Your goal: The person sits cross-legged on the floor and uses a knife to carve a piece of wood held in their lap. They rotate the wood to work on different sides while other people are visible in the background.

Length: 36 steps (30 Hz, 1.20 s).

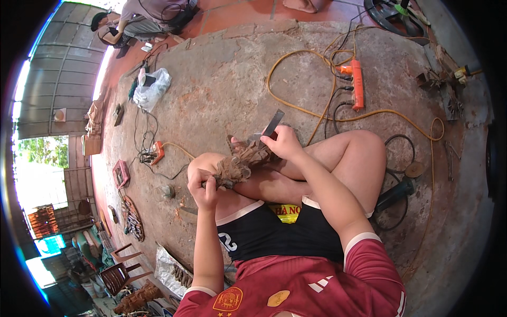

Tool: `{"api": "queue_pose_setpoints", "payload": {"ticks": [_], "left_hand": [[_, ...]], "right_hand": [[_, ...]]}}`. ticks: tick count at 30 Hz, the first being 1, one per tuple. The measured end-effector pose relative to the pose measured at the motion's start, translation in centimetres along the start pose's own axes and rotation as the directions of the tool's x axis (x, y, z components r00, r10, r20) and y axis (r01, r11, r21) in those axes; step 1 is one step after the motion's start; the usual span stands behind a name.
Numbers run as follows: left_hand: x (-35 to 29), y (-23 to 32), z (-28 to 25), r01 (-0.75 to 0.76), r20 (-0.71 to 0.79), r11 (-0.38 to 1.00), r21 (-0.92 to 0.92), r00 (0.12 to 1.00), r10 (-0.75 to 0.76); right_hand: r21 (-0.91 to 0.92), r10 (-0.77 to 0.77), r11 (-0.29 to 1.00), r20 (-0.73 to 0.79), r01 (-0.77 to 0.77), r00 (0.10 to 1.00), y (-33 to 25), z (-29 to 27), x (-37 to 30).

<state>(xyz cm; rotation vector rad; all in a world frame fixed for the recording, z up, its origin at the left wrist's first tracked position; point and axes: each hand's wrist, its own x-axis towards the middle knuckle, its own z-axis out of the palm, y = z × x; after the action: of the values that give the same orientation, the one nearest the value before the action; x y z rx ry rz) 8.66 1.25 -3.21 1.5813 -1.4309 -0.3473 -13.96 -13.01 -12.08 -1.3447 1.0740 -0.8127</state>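
Observation:
A rough brown piece of carved wood (235, 168) lies across my crossed legs. My left hand (203, 186) is closed round its near left end. My right hand (282, 142) is closed at the piece's far right end, gripping a dark flat strip (273, 122) that sticks up beyond the fingers. Whether the strip is a blade or an abrasive sheet cannot be made out. The strip's lower part is hidden by my right hand and the wood.
An orange power strip (357, 84) with plugs and a yellow cord lies ahead on the right. A black power tool (395, 195) rests beside my right knee. A smaller orange socket block (157, 152) and a plastic bag (152, 91) are on the left. Another person (142, 24) sits far left.

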Motion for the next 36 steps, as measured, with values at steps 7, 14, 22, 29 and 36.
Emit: {"api": "queue_pose_setpoints", "payload": {"ticks": [7,14,22,29,36], "left_hand": [[0.1,0.2,0.1,0.012,0.014,1.0,-0.013,1.0,-0.012],[0.0,0.2,0.1,0.024,0.014,1.0,-0.007,1.0,-0.023],[0.0,0.2,0.1,0.027,0.013,1.0,0.007,1.0,-0.027],[-0.1,0.0,-0.1,0.034,0.005,0.999,0.012,0.999,-0.034],[0.0,0.2,0.1,0.029,0.007,1.0,0.0,1.0,-0.029]], "right_hand": [[0.072,-0.006,0.997,0.082,0.0,0.997,0.9,0.2,0.2],[0.205,-0.009,0.979,0.138,-0.02,0.99,1.0,0.6,-0.1],[0.059,0.038,0.997,0.063,-0.041,0.997,0.7,-1.5,0.6],[0.067,0.016,0.997,0.17,-0.027,0.985,0.1,-1.8,0.4],[0.133,0.013,0.99,0.187,-0.039,0.982,2.0,-1.0,0.8]]}}
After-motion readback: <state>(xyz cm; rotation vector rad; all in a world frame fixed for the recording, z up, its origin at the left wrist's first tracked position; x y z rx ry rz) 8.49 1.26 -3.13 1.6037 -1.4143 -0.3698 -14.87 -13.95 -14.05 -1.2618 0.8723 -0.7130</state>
